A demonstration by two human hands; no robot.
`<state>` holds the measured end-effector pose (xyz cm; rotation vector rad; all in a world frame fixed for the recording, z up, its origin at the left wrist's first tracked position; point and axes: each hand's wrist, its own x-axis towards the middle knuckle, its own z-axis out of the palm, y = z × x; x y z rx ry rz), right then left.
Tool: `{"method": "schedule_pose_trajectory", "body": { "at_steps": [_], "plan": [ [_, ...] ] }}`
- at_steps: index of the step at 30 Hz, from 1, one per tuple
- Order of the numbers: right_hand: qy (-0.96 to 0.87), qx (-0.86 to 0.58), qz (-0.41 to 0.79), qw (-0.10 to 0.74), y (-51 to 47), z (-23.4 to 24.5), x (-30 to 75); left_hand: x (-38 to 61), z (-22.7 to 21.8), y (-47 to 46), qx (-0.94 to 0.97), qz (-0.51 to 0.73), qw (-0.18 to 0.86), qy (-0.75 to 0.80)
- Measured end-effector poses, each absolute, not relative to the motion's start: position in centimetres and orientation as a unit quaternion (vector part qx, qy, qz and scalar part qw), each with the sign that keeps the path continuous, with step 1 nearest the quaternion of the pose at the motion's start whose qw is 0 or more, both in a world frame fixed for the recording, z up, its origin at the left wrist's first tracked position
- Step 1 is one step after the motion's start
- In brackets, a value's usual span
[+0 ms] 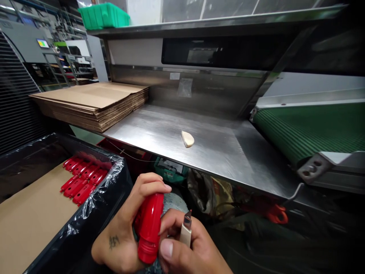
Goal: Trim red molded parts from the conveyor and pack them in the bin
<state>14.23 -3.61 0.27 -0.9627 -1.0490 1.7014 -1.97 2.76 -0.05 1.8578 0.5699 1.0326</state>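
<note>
My left hand [125,228] is wrapped round a glossy red plastic part [151,228], which it holds up on end in front of my lap. The part is rounded, with a ridged lower end; its far side is hidden by my fingers. Close on its right, my right hand [191,243] grips a utility knife [186,232] with a pale handle. The knife's short blade points up, away from the red part. Fingers of my right hand reach to the red part's edge and seem to touch it.
Several similar red parts [85,175] lie in rows in a black-lined box [119,182] at left. Stacked cardboard sheets [91,99] and a cream-coloured piece [187,139] rest on the metal table [148,129]. A green conveyor belt [313,125] stands right, a green bin [104,16] on the shelf above.
</note>
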Motion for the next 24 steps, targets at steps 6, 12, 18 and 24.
{"method": "schedule_pose_trajectory", "body": {
  "at_steps": [6, 12, 18, 24],
  "plan": [
    [-0.432, -0.397, 0.665, 0.461, -3.4, 0.2, 14.3, -1.7, 0.9, 2.7, 0.799, 0.387, 0.404, 0.219],
    [-0.419, -0.438, 0.663, 0.440, -3.4, 0.3, 14.5, -1.5, 1.2, 2.6, 0.792, 0.371, 0.422, 0.239],
    [-0.417, -0.406, 0.662, 0.472, -3.6, 0.2, 14.7, -1.6, 1.2, 2.6, 0.807, 0.368, 0.392, 0.246],
    [-0.421, -0.454, 0.628, 0.472, -4.2, -0.6, 15.1, -1.5, 2.0, 2.3, 0.811, 0.333, 0.391, 0.280]
  ]
}}
